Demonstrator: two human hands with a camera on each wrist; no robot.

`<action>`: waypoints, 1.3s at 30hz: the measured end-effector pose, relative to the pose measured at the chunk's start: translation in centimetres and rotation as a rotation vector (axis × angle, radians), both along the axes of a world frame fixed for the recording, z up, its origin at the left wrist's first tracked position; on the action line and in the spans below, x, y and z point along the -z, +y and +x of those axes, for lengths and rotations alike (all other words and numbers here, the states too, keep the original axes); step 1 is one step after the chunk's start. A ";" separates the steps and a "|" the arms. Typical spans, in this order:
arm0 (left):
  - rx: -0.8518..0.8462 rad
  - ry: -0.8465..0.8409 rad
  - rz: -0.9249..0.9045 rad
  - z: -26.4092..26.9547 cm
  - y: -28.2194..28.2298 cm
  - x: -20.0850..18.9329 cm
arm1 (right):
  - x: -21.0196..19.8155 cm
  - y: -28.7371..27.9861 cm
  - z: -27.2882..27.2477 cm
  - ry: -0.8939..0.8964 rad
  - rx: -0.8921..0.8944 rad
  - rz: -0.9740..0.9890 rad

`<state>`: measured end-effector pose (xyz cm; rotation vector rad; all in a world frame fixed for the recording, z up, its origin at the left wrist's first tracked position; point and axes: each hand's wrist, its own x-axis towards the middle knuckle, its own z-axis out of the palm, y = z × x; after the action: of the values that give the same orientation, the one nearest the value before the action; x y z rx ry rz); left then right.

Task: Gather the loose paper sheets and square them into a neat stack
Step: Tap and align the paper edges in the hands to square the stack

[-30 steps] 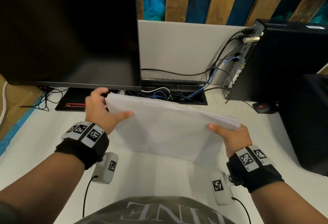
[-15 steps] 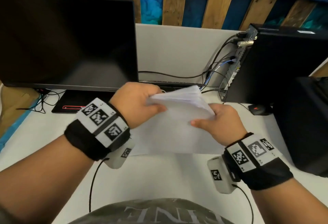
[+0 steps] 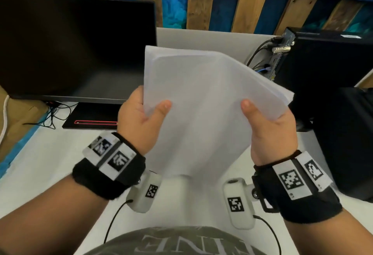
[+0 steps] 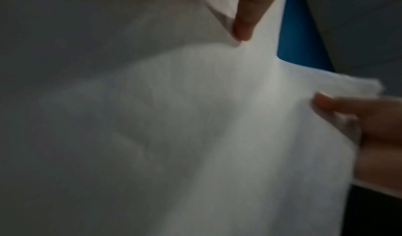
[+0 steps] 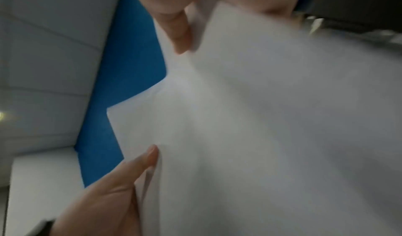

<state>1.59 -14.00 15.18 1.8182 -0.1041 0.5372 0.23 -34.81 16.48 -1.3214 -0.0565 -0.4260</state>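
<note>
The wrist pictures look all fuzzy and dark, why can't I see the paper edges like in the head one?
In the head view the paper stack is sharp and evenly lit, held by the left hand and right hand. The left wrist view is blurred and dim, with shadow across the sheets. The right wrist view is smeared too, mostly toward its upper right.

Both forearms are reaching up from the lower frame corners; the left hand (image 3: 139, 121) and right hand (image 3: 268, 125) are pinching the paper sheets (image 3: 201, 101) at centre, thumbs on top.
</note>
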 end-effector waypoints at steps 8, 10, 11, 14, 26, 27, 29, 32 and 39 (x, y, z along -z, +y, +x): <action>0.006 -0.055 0.085 -0.8 0.3 1.9 | 0.5 -0.8 0.7 0.044 0.085 -0.234; 0.020 -0.060 0.081 -0.7 0.5 1.9 | 0.9 -1.0 0.8 -0.026 0.106 -0.311; 0.041 -0.082 0.072 -0.6 0.6 1.8 | 0.9 -1.1 0.7 -0.080 0.127 -0.369; 0.088 -0.192 0.096 -0.7 0.8 1.6 | 1.1 -1.3 0.7 -0.209 0.172 -0.554; 0.156 -0.139 -0.036 -0.8 1.3 0.4 | 1.7 -2.3 1.5 -0.109 0.052 -0.497; 0.186 -0.101 -0.139 -0.8 1.3 0.5 | 2.0 -2.2 1.5 -0.033 -0.001 -0.391; 0.194 0.023 -0.256 -0.6 1.0 1.2 | 2.6 -1.7 1.5 0.095 -0.079 -0.230; 0.135 0.149 -0.321 -0.9 0.4 1.8 | 2.6 -0.8 0.8 0.137 -0.063 -0.146; 0.199 0.022 -0.322 -1.5 0.8 0.6 | 1.5 -0.9 -0.2 -0.024 -0.033 -0.128</action>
<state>0.13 -13.24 14.54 1.4802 -0.1712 0.3690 0.03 -35.74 14.94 -1.4398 -0.1273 -0.4155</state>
